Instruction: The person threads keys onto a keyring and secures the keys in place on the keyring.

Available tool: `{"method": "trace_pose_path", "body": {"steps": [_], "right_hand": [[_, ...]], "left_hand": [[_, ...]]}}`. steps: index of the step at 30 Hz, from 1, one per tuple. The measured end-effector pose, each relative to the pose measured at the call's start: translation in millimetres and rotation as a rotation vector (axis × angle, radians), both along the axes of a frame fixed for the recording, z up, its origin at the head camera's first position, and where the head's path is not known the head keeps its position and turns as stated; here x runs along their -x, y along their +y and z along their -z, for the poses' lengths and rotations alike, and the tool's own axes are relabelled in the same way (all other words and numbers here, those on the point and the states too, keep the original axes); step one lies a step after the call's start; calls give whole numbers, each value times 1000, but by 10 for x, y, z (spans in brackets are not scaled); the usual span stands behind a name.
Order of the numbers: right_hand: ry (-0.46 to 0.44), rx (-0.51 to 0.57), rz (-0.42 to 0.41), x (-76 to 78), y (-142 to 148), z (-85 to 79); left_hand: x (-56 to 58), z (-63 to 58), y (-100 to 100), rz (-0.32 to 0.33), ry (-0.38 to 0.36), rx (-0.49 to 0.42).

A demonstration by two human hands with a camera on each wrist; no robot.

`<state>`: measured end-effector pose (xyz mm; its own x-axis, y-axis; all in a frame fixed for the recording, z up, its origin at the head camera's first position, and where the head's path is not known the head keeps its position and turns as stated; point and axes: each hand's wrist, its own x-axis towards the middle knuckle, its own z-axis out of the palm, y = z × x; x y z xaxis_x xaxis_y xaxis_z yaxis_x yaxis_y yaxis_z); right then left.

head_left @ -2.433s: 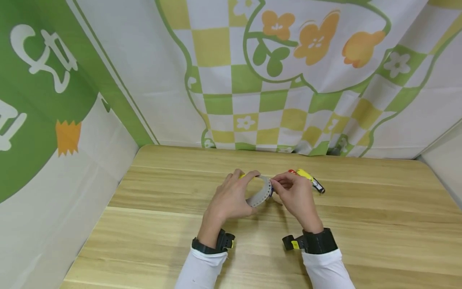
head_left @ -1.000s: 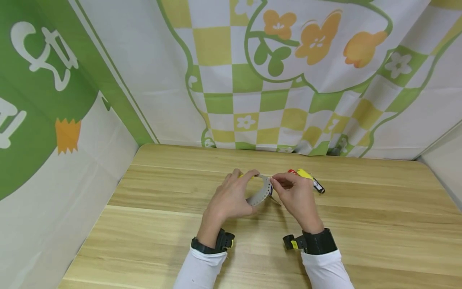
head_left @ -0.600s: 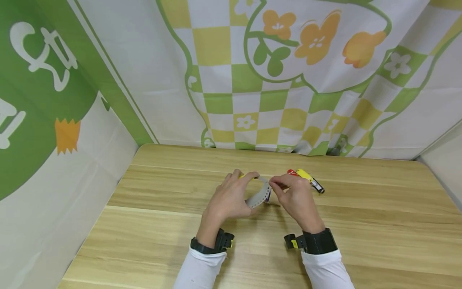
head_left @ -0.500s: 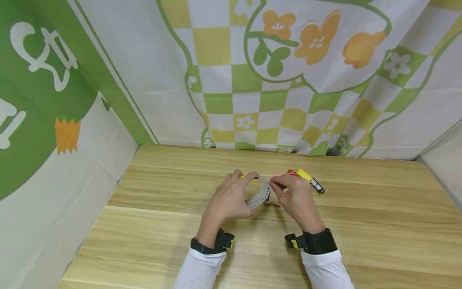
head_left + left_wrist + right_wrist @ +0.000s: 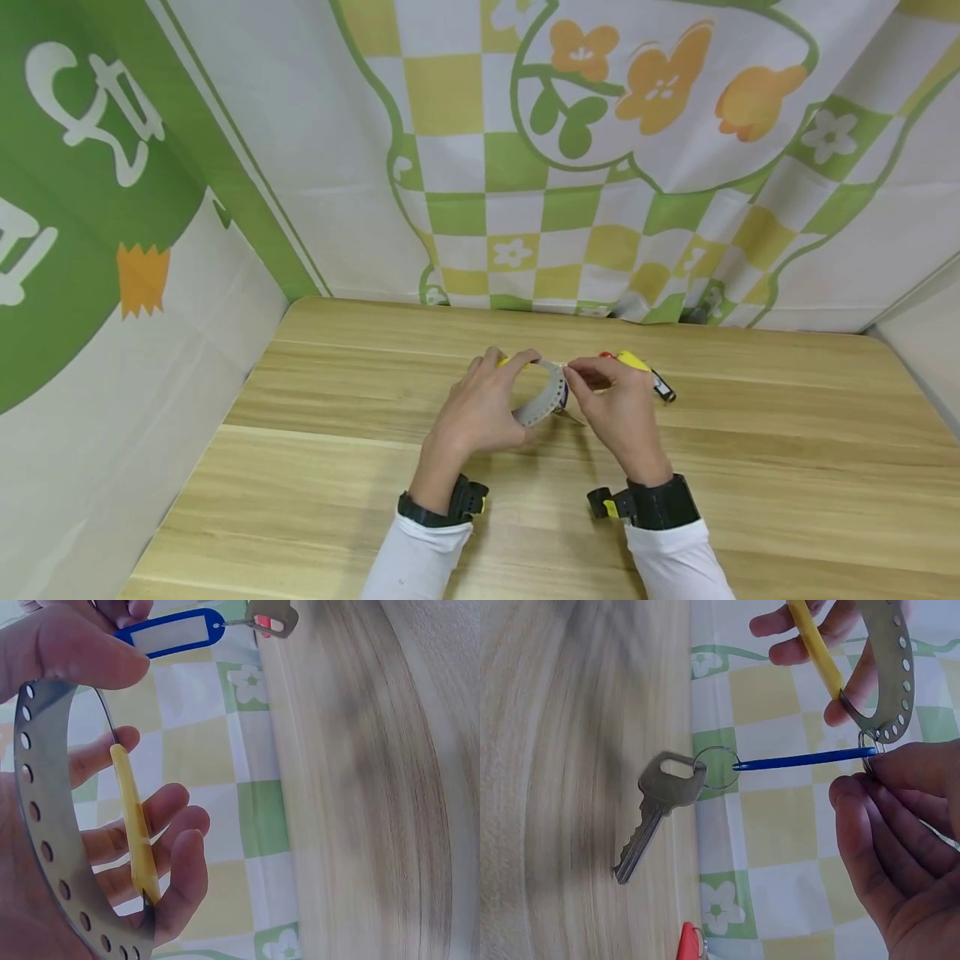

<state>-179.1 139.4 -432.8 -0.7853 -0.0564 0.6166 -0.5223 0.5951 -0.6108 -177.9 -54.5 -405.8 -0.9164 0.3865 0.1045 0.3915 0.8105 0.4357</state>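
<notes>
My left hand (image 5: 480, 408) grips a curved metal key holder (image 5: 49, 825), a flat band with a row of holes along it and a yellow handle (image 5: 136, 825). The handle lies across the fingers, while the thumb rests at the top of the band. At the band's right side in the head view, my right hand (image 5: 618, 404) pinches a small split ring (image 5: 868, 750) at the end hole. From that ring extends a blue key tag (image 5: 802, 760) with a white label. A second ring (image 5: 718, 769) on the tag's other end carries a metal key (image 5: 641, 814), which hangs above the table.
On the wooden table (image 5: 337, 483), behind my right hand, lie a yellow tag (image 5: 633, 361) and a black-and-white piece (image 5: 663, 387). A red tag (image 5: 687, 945) shows there too. A checked curtain (image 5: 450, 217) hangs along the table's back edge.
The right fingertips have shifted slightly up and right at the holder's edge. The holder has moved a little with them, and the hanging key has swung slightly. The left hand keeps its grip.
</notes>
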Motion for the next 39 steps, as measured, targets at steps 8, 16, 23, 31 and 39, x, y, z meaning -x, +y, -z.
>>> {"method": "trace_pose_path", "body": {"steps": [8, 16, 23, 31, 39], "right_hand": [[59, -59, -51, -5, 9, -27], [70, -162, -75, -20, 27, -23], [8, -54, -2, -10, 19, -29], [-50, 23, 35, -16, -14, -29], [20, -36, -16, 9, 14, -25]], "left_hand": [[-11, 5, 2, 21, 0, 3], [-16, 5, -24, 48, -3, 8], [-14, -4, -10, 36, -1, -11], [-17, -12, 7, 17, 11, -20], [-18, -8, -2, 52, 9, -10]]}}
